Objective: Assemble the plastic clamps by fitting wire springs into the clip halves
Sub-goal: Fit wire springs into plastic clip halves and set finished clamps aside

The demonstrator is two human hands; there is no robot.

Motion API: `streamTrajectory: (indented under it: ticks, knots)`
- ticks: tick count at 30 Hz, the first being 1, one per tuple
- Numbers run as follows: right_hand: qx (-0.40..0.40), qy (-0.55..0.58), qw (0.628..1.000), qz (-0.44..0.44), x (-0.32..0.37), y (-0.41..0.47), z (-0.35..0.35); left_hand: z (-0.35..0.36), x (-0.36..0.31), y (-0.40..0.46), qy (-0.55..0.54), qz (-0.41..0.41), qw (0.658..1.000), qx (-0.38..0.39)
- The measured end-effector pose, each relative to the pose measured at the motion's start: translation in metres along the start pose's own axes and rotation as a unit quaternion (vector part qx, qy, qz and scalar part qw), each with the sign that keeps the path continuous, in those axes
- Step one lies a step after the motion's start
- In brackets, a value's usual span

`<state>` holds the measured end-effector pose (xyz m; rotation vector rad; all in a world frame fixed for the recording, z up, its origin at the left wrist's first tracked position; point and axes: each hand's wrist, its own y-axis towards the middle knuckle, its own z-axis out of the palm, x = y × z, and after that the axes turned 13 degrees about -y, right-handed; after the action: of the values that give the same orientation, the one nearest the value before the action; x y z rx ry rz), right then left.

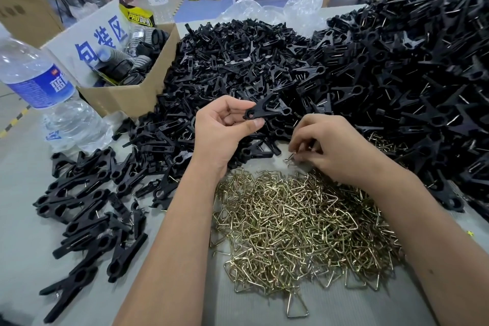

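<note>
Left hand (225,127) at frame centre, fingers curled, pinching black clip halves (267,111) between thumb and fingertips, held above the table. Right hand (330,148) just right of it, fingers bent down, tips pinching a wire spring (290,157) at the top edge of the brass-coloured spring pile (299,225), lower centre. Loose clip halves heap (238,61) upper centre; assembled clamps (87,209) lower left and mound (423,61) at right. Cardboard box (127,98) and water bottle (39,87) upper left.
</note>
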<state>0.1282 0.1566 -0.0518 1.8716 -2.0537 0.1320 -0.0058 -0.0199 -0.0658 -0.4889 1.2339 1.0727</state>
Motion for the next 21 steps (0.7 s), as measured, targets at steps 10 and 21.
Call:
streamTrajectory:
  ticks: [10,21]
  knots:
    - [-0.044,0.067,0.997,0.012,0.0001,-0.0016,0.0024,-0.0009,0.0001,-0.0007,0.001,-0.002,1.000,0.009]
    - [-0.101,-0.027,0.995,-0.009,0.0027,-0.0026,-0.0026,-0.0003,-0.0011,-0.0013,0.016,-0.006,0.999,0.037]
